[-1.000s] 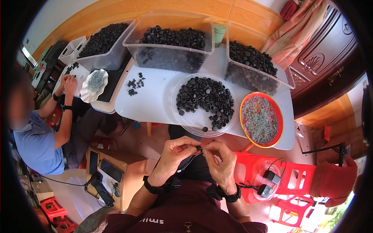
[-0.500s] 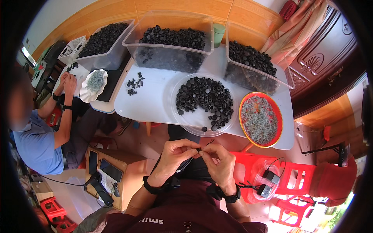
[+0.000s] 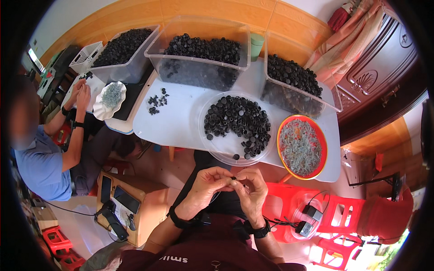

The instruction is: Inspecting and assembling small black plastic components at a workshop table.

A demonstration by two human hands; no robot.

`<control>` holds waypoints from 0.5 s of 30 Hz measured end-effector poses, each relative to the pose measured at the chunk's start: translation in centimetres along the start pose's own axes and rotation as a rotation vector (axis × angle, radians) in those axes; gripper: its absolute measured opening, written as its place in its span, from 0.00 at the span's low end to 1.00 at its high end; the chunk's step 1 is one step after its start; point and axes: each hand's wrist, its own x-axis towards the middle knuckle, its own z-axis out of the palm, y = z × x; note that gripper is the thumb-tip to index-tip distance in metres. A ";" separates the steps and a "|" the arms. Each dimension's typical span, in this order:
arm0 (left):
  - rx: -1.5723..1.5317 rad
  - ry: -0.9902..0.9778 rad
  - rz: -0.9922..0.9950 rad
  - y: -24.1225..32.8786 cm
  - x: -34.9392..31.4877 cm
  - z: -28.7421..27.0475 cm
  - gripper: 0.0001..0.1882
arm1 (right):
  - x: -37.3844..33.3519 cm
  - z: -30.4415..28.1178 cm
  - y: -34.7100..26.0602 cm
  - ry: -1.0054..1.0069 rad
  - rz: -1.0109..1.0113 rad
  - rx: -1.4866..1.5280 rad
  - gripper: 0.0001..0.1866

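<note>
My left hand (image 3: 209, 184) and my right hand (image 3: 251, 187) meet in front of my lap, below the table's near edge. Both are closed in a pinch, fingertips together on a small black plastic part (image 3: 233, 178), mostly hidden by the fingers. Just beyond them stands a clear round tray (image 3: 221, 156) holding many small round black caps (image 3: 235, 118). To its right, a red bowl with a yellow rim (image 3: 324, 156) is filled with thin silvery pin-like pieces (image 3: 298, 147).
Three clear bins (image 3: 199, 74) of black parts line the table's back. Loose black parts (image 3: 157, 101) lie at left on the white table (image 3: 176, 128). A co-worker (image 3: 49, 158) sits at left beside a white scalloped dish (image 3: 101, 110). Red stools (image 3: 280, 194) and a cardboard box (image 3: 151, 205) flank me.
The view has tilted slightly, so the table sits a little lower in the picture. My hands remain together, with a small shift of the fingers around the black part.
</note>
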 end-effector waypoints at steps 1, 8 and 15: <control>0.000 0.001 0.005 -0.1 0.1 0.0 0.07 | 0.1 0.1 0.1 0.024 -0.053 -0.035 0.08; 0.149 -0.019 -0.031 1.0 1.2 1.2 0.06 | 0.4 -1.0 0.2 0.012 -0.037 -0.050 0.10; 1.117 0.123 0.362 2.2 5.2 1.1 0.09 | 0.4 -2.2 -0.7 0.196 0.184 0.179 0.11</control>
